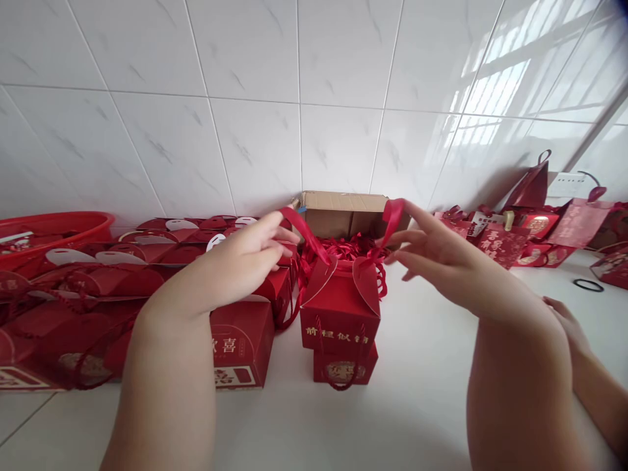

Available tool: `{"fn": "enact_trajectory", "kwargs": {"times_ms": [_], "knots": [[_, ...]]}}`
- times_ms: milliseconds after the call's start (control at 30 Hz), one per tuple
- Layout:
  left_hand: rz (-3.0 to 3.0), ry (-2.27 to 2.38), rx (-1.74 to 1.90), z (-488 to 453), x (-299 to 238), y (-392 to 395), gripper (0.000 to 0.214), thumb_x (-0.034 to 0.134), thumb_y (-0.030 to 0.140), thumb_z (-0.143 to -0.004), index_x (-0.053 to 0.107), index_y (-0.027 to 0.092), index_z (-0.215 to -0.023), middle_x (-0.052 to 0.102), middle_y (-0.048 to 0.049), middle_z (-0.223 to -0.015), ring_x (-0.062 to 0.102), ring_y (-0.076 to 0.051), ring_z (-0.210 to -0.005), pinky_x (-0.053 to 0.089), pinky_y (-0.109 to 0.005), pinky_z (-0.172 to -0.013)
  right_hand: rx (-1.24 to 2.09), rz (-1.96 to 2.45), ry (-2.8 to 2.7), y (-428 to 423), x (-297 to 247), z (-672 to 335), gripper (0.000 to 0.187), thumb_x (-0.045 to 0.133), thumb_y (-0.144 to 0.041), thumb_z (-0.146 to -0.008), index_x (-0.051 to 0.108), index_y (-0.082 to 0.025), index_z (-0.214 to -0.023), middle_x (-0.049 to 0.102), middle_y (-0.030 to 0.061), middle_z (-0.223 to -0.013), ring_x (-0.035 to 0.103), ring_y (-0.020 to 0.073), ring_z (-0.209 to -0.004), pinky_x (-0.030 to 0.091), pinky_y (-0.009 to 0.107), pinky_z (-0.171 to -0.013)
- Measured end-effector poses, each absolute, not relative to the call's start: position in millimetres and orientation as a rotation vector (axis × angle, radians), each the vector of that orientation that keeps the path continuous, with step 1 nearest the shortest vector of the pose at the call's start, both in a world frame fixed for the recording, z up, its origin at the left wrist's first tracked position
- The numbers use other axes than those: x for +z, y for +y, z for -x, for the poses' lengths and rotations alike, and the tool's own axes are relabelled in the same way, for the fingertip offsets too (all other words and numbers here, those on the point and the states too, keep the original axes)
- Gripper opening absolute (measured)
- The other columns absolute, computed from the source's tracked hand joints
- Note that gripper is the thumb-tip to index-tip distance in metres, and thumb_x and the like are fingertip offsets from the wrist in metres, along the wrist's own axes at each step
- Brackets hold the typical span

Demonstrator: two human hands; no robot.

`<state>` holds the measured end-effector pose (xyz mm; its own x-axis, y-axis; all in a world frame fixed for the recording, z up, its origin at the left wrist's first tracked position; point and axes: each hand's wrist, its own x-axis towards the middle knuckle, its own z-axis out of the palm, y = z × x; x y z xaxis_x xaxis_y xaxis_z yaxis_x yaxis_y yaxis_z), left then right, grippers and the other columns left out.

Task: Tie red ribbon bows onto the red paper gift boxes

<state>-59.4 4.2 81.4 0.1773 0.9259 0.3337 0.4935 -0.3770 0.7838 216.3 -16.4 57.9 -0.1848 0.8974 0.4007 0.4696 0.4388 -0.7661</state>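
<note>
A red gift box [341, 307] with gold lettering stands in front of me, its top flaps folded together. It rests on another red box [346, 367] below it. A red ribbon [314, 242] comes out of the top flaps, with its two ends spread apart. My left hand [262, 247] has the left end at its fingertips, raised to the upper left. My right hand [434, 252] has the other end at its index finger and thumb side, raised to the upper right; its other fingers are loosely bent. Red twisted cord handles hang down the front of the boxes.
Behind the box, a cardboard carton [343, 201] is full of red ribbons [338, 247]. Many red gift boxes [240, 340] crowd the left, near a red basin [105, 226]. More red boxes and bags [507, 243], a black ring [588, 285] and another person's arm [576, 347] are at right.
</note>
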Motion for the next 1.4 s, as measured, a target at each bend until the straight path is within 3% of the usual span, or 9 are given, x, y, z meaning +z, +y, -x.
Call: {"fn": "enact_trajectory", "kwargs": {"times_ms": [100, 300, 433, 633, 800, 933, 1067, 1267, 1400], "knots": [[-1.849, 1.12, 1.191, 49, 87, 3, 0.022, 0.054, 0.024, -0.082, 0.065, 0.023, -0.102, 0.066, -0.0045, -0.108, 0.064, -0.021, -0.099, 0.055, -0.03, -0.077, 0.671, 0.991, -1.595, -15, 60, -206, 0.063, 0.059, -0.036, -0.083, 0.035, -0.026, -0.14, 0.065, 0.0077, -0.113, 0.065, 0.0209, -0.094, 0.057, 0.033, -0.071], [-1.638, 0.97, 1.617, 38, 84, 11, 0.026, 0.064, 0.041, -0.078, 0.07, 0.017, -0.087, 0.069, -0.0065, -0.097, 0.065, -0.024, -0.094, 0.059, -0.032, -0.069, 0.514, 0.903, -1.395, -10, 60, -195, 0.037, 0.063, -0.037, -0.082, 0.055, -0.027, -0.117, 0.069, 0.0062, -0.099, 0.068, 0.0209, -0.087, 0.058, 0.034, -0.069], [-1.613, 1.065, 1.775, 35, 80, 16, 0.029, 0.066, 0.044, -0.076, 0.071, 0.017, -0.084, 0.071, -0.0053, -0.089, 0.067, -0.022, -0.086, 0.059, -0.03, -0.065, 0.313, 0.907, -1.334, -7, 56, -192, 0.023, 0.056, -0.038, -0.087, 0.06, -0.025, -0.105, 0.069, 0.0058, -0.093, 0.068, 0.0213, -0.086, 0.058, 0.034, -0.066], [-1.64, 1.035, 1.914, 35, 79, 18, 0.022, 0.071, 0.037, -0.072, 0.072, 0.018, -0.085, 0.071, -0.0027, -0.081, 0.067, -0.018, -0.078, 0.058, -0.027, -0.065, 0.148, 0.93, -1.233, -6, 56, -189, 0.019, 0.059, -0.037, -0.084, 0.062, -0.026, -0.1, 0.065, 0.0048, -0.086, 0.067, 0.0211, -0.078, 0.056, 0.034, -0.058], [-1.66, 1.013, 1.851, 36, 91, 20, 0.029, 0.065, 0.044, -0.076, 0.072, 0.017, -0.084, 0.071, -0.0048, -0.083, 0.067, -0.019, -0.079, 0.056, -0.025, -0.06, 0.202, 0.829, -1.243, -1, 68, -191, 0.031, 0.059, -0.031, -0.082, 0.049, -0.026, -0.111, 0.062, 0.0036, -0.094, 0.066, 0.0201, -0.089, 0.058, 0.035, -0.071], [-1.729, 0.874, 1.797, 33, 108, 25, 0.026, 0.067, 0.04, -0.075, 0.072, 0.016, -0.084, 0.07, -0.0059, -0.088, 0.065, -0.018, -0.085, 0.055, -0.028, -0.07, 0.324, 0.764, -1.283, 6, 85, -191, 0.048, 0.061, -0.027, -0.08, 0.04, -0.026, -0.123, 0.064, 0.0051, -0.103, 0.064, 0.0216, -0.101, 0.056, 0.037, -0.08], [-1.712, 0.752, 1.709, 31, 123, 29, 0.023, 0.072, 0.036, -0.071, 0.073, 0.018, -0.085, 0.07, -0.0055, -0.091, 0.062, -0.017, -0.085, 0.052, -0.03, -0.073, 0.469, 0.781, -1.315, 6, 102, -185, 0.054, 0.058, -0.028, -0.08, 0.041, -0.019, -0.13, 0.066, 0.0086, -0.11, 0.063, 0.0232, -0.105, 0.052, 0.041, -0.087], [-1.726, 0.629, 1.485, 28, 141, 24, 0.022, 0.067, 0.035, -0.076, 0.072, 0.02, -0.092, 0.066, -0.0044, -0.086, 0.059, -0.014, -0.076, 0.049, -0.029, -0.07, 0.654, 0.829, -1.364, -5, 125, -177, 0.027, 0.061, -0.032, -0.08, 0.061, -0.019, -0.104, 0.069, 0.007, -0.108, 0.063, 0.0208, -0.104, 0.047, 0.038, -0.09], [-1.754, 0.57, 1.397, 25, 147, 19, 0.026, 0.061, 0.039, -0.081, 0.07, 0.02, -0.096, 0.064, -0.005, -0.087, 0.058, -0.013, -0.075, 0.048, -0.028, -0.069, 0.791, 0.857, -1.336, -12, 138, -175, 0.018, 0.063, -0.036, -0.08, 0.065, -0.02, -0.088, 0.068, 0.0064, -0.107, 0.063, 0.0198, -0.099, 0.046, 0.037, -0.087]]}}
